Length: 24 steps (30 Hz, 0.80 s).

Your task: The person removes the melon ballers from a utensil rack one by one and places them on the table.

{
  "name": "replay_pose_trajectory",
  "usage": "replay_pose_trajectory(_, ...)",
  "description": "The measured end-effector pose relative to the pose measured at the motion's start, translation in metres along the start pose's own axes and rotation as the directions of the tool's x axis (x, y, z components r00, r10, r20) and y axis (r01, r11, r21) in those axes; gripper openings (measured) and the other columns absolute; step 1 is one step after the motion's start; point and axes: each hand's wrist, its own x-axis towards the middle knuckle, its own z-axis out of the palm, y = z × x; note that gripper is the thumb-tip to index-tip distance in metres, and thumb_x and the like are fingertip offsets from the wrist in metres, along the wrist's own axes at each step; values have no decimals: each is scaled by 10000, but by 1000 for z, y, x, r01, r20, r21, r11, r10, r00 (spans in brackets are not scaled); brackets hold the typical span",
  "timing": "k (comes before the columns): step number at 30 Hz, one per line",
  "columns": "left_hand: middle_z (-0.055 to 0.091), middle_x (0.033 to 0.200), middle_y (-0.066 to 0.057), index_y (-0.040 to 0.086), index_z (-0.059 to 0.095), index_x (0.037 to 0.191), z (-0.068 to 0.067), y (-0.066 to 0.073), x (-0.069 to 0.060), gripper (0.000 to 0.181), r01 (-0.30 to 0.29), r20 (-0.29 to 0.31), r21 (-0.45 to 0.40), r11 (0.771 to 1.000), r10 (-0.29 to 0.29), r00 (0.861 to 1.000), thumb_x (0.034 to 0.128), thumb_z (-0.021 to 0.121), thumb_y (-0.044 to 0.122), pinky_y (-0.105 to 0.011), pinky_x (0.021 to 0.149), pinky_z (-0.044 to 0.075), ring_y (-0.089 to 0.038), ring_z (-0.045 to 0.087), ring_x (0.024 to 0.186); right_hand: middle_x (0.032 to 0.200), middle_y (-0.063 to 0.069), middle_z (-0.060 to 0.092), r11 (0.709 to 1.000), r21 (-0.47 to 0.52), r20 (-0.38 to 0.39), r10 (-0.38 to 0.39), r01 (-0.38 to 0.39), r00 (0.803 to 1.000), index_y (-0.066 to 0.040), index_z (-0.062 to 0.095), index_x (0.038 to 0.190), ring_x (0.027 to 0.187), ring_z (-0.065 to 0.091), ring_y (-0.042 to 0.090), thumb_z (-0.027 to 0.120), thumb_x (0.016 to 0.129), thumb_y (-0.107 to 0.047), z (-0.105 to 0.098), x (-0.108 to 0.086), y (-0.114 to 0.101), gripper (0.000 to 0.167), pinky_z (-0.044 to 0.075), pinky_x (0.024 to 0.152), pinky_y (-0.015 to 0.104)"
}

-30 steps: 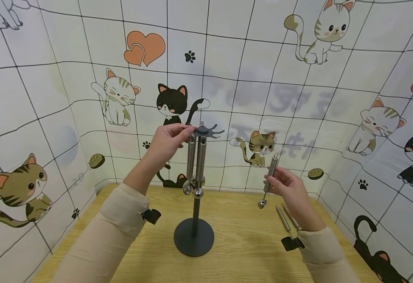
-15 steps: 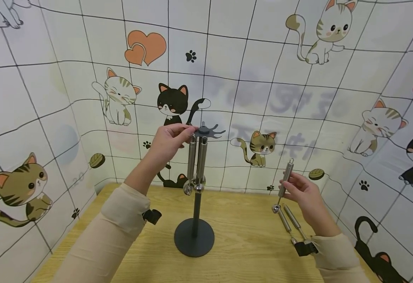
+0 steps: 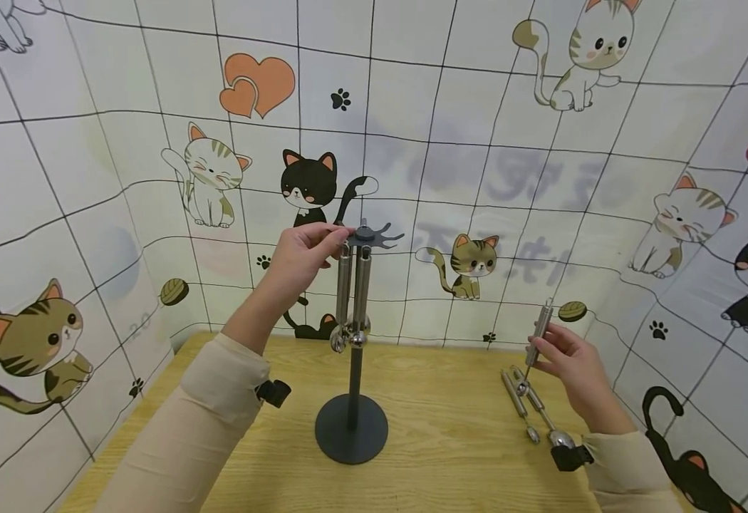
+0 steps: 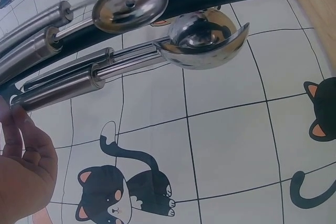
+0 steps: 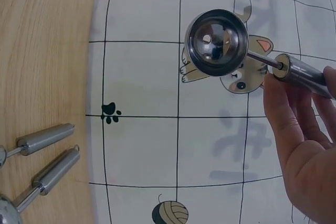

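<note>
Near the table's right side, my right hand (image 3: 575,363) pinches a melon baller (image 3: 541,331) by its metal handle, bowl end down. Its round bowl (image 5: 216,43) has a small hole in the right wrist view. My left hand (image 3: 303,249) pinches the left part of the hooked top of a dark stand (image 3: 365,235), close to a hanging handle's end. Several metal scoops (image 3: 361,288) hang there; a larger scoop bowl (image 4: 207,38) shows in the left wrist view. The fingertips of the left hand are partly hidden.
Two metal-handled tools lie on the wooden table (image 3: 438,427) under the held one: a smaller one (image 3: 513,394) and one with a bigger bowl (image 3: 561,437). The stand's round base (image 3: 351,431) rests mid-table. Cat-print cloth (image 3: 400,85) walls the back and sides.
My right hand has moved right and down with the melon baller, from beside the stand to over the two lying tools. The left hand stays at the stand's top.
</note>
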Motion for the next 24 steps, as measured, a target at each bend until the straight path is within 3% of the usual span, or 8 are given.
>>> replay_pose_trajectory(6, 644, 912, -37, 101, 744, 1204, 0, -1, 0, 326, -2, -3, 6, 1000, 2, 1000, 1016, 642, 346, -446, 868, 502, -211, 584, 916, 1137, -145, 633, 997, 37, 6, 67, -68, 998, -12, 395, 1522, 1034, 642, 22, 600, 1036, -278, -15, -1, 12, 591, 576, 802, 260)
replay_pose_trajectory(13, 657, 932, -30, 102, 743, 1209, 0, -2, 1, 332, 3, -4, 6, 1000, -3, 1000, 1011, 648, 352, -388, 833, 508, -206, 594, 923, 1117, -181, 625, 988, 54, 27, 147, -148, 989, -48, 344, 1541, 1012, 626, 22, 567, 1049, -303, -32, -4, 24, 597, 560, 813, 243)
replay_pose_trajectory(20, 648, 935, -45, 117, 743, 1209, 0, -5, 2, 334, 6, -4, 9, 1000, -6, 1000, 1013, 641, 368, -395, 836, 511, -208, 588, 927, 1081, -245, 587, 975, -43, -2, 216, -216, 976, 60, 170, 1586, 987, 600, -21, 553, 1052, -346, -46, -8, 36, 772, 558, 811, 250)
replay_pose_trajectory(24, 645, 940, -44, 115, 740, 1213, 0, -4, 2, 332, 3, -6, 10, 1000, -3, 1000, 1016, 638, 362, -362, 817, 512, -210, 584, 929, 1085, -272, 570, 968, -90, -1, 234, -233, 972, 68, 163, 1584, 996, 593, -22, 538, 1052, -387, -54, -9, 43, 794, 555, 828, 262)
